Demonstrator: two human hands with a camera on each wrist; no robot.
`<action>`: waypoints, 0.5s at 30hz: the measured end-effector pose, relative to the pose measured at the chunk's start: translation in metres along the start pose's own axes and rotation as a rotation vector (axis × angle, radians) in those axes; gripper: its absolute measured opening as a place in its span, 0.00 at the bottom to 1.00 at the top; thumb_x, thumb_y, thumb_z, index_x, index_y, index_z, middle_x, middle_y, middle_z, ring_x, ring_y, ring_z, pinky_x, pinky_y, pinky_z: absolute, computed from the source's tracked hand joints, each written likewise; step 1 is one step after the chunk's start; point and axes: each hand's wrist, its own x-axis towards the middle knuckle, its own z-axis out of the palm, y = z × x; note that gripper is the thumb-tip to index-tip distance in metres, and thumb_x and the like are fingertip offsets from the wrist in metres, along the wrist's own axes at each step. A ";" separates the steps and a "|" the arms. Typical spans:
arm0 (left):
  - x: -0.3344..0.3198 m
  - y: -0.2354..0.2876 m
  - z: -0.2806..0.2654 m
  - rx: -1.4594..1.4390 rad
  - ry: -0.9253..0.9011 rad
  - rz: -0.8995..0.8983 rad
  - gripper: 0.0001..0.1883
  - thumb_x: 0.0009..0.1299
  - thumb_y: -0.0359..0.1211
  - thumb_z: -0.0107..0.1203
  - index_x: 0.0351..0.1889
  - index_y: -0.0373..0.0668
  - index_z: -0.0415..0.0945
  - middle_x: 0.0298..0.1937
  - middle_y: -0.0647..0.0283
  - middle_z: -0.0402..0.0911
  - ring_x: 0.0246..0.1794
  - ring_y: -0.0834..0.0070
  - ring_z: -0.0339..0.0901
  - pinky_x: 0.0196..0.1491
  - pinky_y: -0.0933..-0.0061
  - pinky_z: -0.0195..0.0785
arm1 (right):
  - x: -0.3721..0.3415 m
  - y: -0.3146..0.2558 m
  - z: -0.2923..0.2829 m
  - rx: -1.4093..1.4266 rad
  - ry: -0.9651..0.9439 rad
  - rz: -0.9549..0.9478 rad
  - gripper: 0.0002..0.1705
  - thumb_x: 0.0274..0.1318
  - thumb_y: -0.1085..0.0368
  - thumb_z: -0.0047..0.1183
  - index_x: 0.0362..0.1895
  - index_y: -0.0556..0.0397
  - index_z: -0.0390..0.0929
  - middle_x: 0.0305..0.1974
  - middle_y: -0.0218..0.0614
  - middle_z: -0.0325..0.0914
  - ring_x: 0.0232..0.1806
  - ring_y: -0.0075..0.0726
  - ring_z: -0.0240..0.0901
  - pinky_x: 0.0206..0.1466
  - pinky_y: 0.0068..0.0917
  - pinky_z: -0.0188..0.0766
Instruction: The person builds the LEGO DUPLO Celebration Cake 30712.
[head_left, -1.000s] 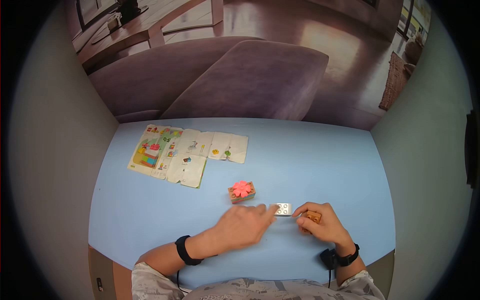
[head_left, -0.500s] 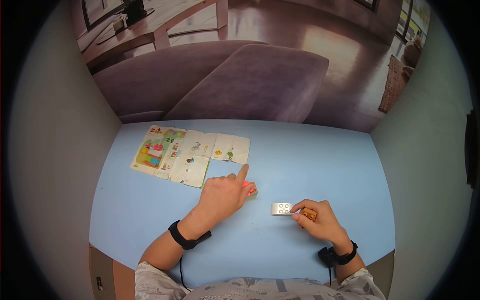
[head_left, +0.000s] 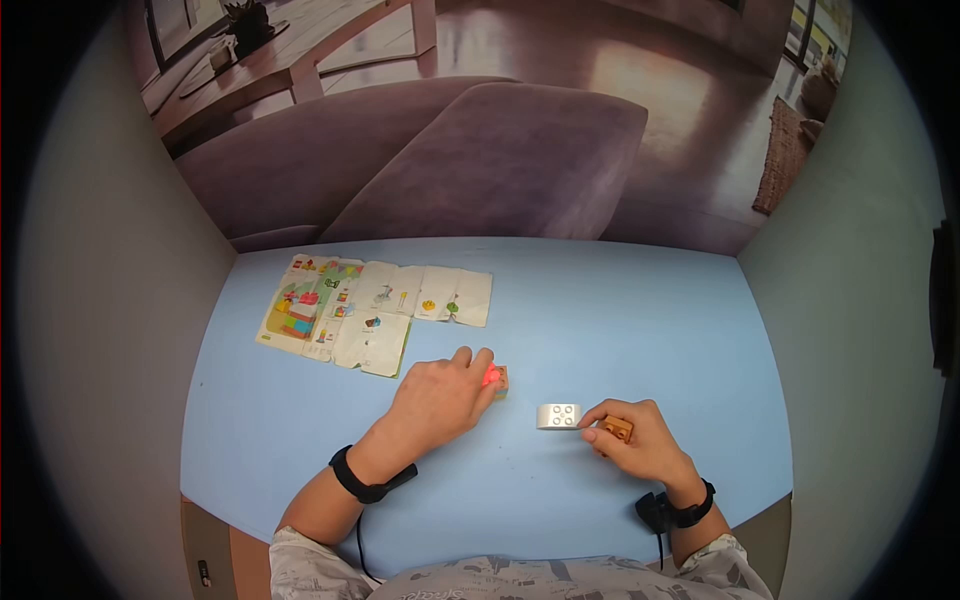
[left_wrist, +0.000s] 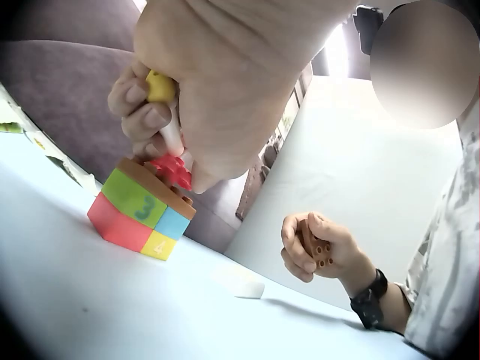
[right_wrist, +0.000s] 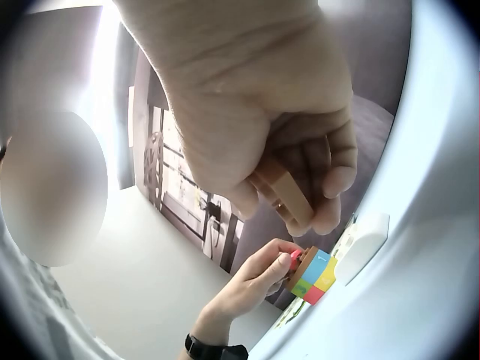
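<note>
My left hand (head_left: 435, 395) is over a small stack of toy bricks (left_wrist: 131, 202), green, blue, red and yellow under a brown top layer. A red flower piece (left_wrist: 172, 171) sits on top of the stack, partly covered by the fingers. Curled left fingers hold a toy candle, its yellow tip (left_wrist: 160, 86) above a white stem (left_wrist: 172, 133), whose lower end is close over the flower. My right hand (head_left: 645, 440) grips a brown studded brick (head_left: 617, 430). Just left of its index fingertip lies a white brick with round studs (head_left: 560, 416).
A creased, unfolded instruction sheet (head_left: 380, 343) lies at the back left of the blue table (head_left: 600, 310). Grey side walls (head_left: 850, 300) flank the table, and a printed room backdrop (head_left: 420, 160) stands behind it. Both wrists wear black straps.
My left hand has moved left from beside the white brick to the brick stack. Its index finger, outstretched half a second ago, has since bent. The right hand stays nearly still with the brown brick.
</note>
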 end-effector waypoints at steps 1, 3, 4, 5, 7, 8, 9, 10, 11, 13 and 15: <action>0.000 0.001 0.000 0.001 0.011 0.002 0.18 0.78 0.48 0.61 0.46 0.42 0.75 0.32 0.55 0.81 0.27 0.55 0.84 0.30 0.57 0.76 | 0.000 0.000 0.000 0.000 -0.005 0.005 0.13 0.67 0.58 0.67 0.43 0.57 0.88 0.25 0.37 0.83 0.24 0.30 0.78 0.33 0.28 0.74; 0.000 -0.001 0.005 0.032 0.085 0.052 0.18 0.77 0.48 0.61 0.44 0.42 0.76 0.28 0.58 0.79 0.22 0.60 0.83 0.26 0.60 0.75 | 0.000 0.001 0.000 0.007 -0.008 0.012 0.14 0.67 0.58 0.66 0.43 0.56 0.88 0.25 0.36 0.83 0.24 0.29 0.77 0.33 0.27 0.73; 0.001 -0.001 0.008 0.047 0.122 0.076 0.18 0.77 0.48 0.61 0.43 0.42 0.76 0.26 0.59 0.78 0.20 0.62 0.82 0.24 0.62 0.74 | 0.000 0.001 0.000 0.010 -0.010 0.015 0.14 0.67 0.57 0.66 0.43 0.56 0.88 0.25 0.36 0.83 0.24 0.29 0.77 0.33 0.27 0.73; 0.002 -0.002 0.009 0.049 0.126 0.079 0.18 0.76 0.48 0.62 0.43 0.42 0.76 0.26 0.59 0.78 0.20 0.62 0.82 0.24 0.62 0.74 | 0.000 0.001 0.000 0.006 -0.011 0.019 0.14 0.67 0.57 0.66 0.44 0.56 0.88 0.25 0.36 0.83 0.24 0.29 0.77 0.33 0.27 0.73; 0.003 -0.003 0.010 0.052 0.133 0.082 0.19 0.75 0.49 0.62 0.43 0.43 0.77 0.26 0.59 0.78 0.20 0.63 0.81 0.24 0.62 0.74 | 0.000 0.002 0.001 -0.003 -0.016 0.028 0.14 0.68 0.57 0.66 0.44 0.56 0.88 0.25 0.35 0.83 0.24 0.29 0.76 0.32 0.27 0.73; 0.003 -0.004 0.009 0.052 0.122 0.085 0.18 0.76 0.49 0.62 0.43 0.43 0.77 0.26 0.60 0.78 0.20 0.63 0.82 0.24 0.62 0.74 | 0.000 0.002 0.001 0.001 -0.016 0.029 0.14 0.68 0.57 0.66 0.44 0.56 0.88 0.24 0.35 0.82 0.24 0.29 0.76 0.32 0.27 0.72; 0.003 -0.005 0.009 0.053 0.112 0.089 0.18 0.76 0.49 0.62 0.42 0.43 0.77 0.26 0.60 0.79 0.20 0.63 0.82 0.24 0.63 0.74 | 0.000 0.003 0.001 0.006 -0.016 0.029 0.14 0.68 0.57 0.66 0.44 0.56 0.88 0.24 0.35 0.82 0.24 0.29 0.76 0.32 0.27 0.72; 0.003 -0.005 0.008 0.054 0.101 0.094 0.18 0.76 0.49 0.62 0.42 0.44 0.77 0.26 0.60 0.79 0.20 0.64 0.82 0.24 0.63 0.74 | 0.000 0.003 0.001 0.011 -0.015 0.029 0.14 0.68 0.57 0.66 0.44 0.56 0.88 0.24 0.35 0.82 0.24 0.29 0.76 0.32 0.27 0.72; 0.004 -0.006 0.009 0.054 0.103 0.099 0.18 0.76 0.49 0.62 0.42 0.44 0.77 0.26 0.60 0.79 0.20 0.64 0.82 0.24 0.63 0.74 | 0.000 0.003 0.002 0.012 -0.017 0.032 0.14 0.68 0.56 0.66 0.44 0.56 0.88 0.24 0.35 0.82 0.24 0.29 0.76 0.32 0.27 0.72; 0.004 -0.007 0.011 0.053 0.107 0.110 0.17 0.76 0.49 0.62 0.42 0.44 0.77 0.26 0.61 0.80 0.20 0.64 0.82 0.24 0.64 0.75 | 0.000 0.004 0.002 0.014 -0.022 0.037 0.15 0.68 0.56 0.66 0.44 0.56 0.88 0.24 0.35 0.82 0.24 0.29 0.76 0.32 0.27 0.72; 0.004 -0.008 0.011 0.052 0.114 0.123 0.17 0.76 0.48 0.62 0.43 0.45 0.77 0.27 0.61 0.80 0.20 0.64 0.82 0.24 0.64 0.75 | 0.000 0.004 0.002 0.010 -0.022 0.032 0.15 0.68 0.56 0.66 0.43 0.56 0.88 0.24 0.35 0.82 0.24 0.28 0.76 0.32 0.27 0.72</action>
